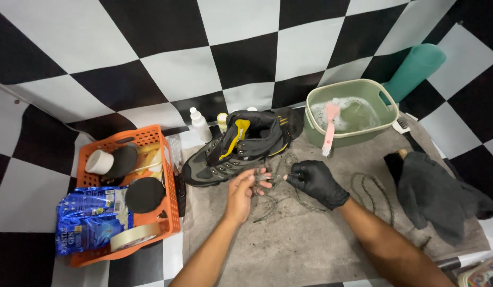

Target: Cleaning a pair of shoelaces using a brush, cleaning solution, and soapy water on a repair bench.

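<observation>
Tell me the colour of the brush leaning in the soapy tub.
Pink: the brush leans against the front wall of the green tub, seen best in the head view.

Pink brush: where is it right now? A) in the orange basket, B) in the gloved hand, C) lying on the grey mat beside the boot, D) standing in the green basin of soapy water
D: the pink brush leans inside the green basin, its head in the foamy water, its handle over the front rim.
</observation>
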